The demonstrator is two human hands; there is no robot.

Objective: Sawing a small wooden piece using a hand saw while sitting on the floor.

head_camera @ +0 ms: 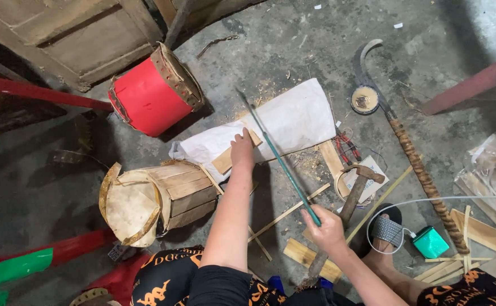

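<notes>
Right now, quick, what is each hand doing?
Left hand: fingers flat, pressing the wooden slat on the white sack.
Right hand: closed around the green-handled blade.

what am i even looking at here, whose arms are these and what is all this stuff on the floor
This is a single picture from a camera worn on a person's head, looking down at their own two bare arms and a concrete floor.

The right hand grips a long thin green-handled saw, raised at a slant. The left hand presses flat on a small wooden slat lying on a white sack.

Around them: a red drum on its side, a bare wooden drum with a pale skin, a hammer, a long sickle with a wrapped handle, red pliers, a small green box with a white cable, and loose wood strips.
</notes>
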